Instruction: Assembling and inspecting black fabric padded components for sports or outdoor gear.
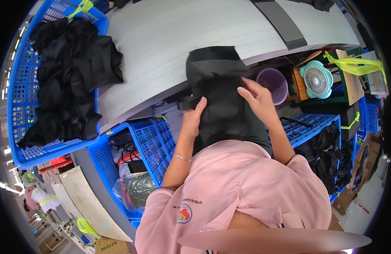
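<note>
Though between blue baskets [155, 146], black cloth [223, 101].

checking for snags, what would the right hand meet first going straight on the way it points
Probably the black fabric: the right hand points at its side edge, with contact hard to judge.

We can reach across the white tabletop [155, 42] between the blue plastic basket [55, 157] at left and the dark strip [282, 24] at far right; black fabric [219, 95] obstructs the near edge.
</note>
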Demonstrator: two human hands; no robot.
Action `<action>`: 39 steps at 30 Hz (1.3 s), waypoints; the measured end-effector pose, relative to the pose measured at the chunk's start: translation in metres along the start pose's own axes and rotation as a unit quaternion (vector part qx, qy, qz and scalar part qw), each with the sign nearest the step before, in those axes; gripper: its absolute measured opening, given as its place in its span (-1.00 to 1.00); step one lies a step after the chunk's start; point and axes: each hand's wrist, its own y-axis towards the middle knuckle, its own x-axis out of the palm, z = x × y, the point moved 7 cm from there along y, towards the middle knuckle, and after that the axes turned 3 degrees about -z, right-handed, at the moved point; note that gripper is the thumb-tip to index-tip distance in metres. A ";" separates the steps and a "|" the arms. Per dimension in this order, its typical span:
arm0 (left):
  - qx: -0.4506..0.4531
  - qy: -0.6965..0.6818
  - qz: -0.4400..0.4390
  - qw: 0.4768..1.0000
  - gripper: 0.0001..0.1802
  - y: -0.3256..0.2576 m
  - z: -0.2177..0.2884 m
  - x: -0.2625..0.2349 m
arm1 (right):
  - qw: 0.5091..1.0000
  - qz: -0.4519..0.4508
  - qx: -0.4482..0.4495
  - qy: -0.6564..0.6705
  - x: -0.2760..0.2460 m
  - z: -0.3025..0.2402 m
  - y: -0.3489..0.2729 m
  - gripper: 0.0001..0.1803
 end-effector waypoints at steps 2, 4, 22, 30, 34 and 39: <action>-0.013 -0.032 0.018 0.999 -0.48 -0.003 -0.003 -0.004 | 0.988 -0.118 0.088 0.052 0.017 0.025 0.002 -0.78; -0.022 -0.072 0.020 0.997 -0.46 -0.002 -0.006 -0.007 | 0.966 -0.145 0.170 0.128 0.027 0.042 -0.003 -0.78; -0.034 -0.200 -0.064 0.977 -0.66 0.008 0.006 0.008 | 0.885 -0.112 0.232 0.389 0.052 0.043 -0.022 -0.70; -0.041 -0.107 0.011 0.993 -0.61 0.012 -0.010 0.001 | 0.943 -0.088 0.148 0.283 0.055 0.045 -0.003 -0.74; -0.051 -0.095 0.027 0.994 -0.61 0.008 -0.008 -0.003 | 0.980 -0.052 0.091 0.168 0.055 0.060 0.007 -0.75; -0.094 -0.233 -0.065 0.966 -0.65 0.004 0.001 0.006 | 0.935 -0.092 0.153 0.306 0.069 0.058 -0.001 -0.70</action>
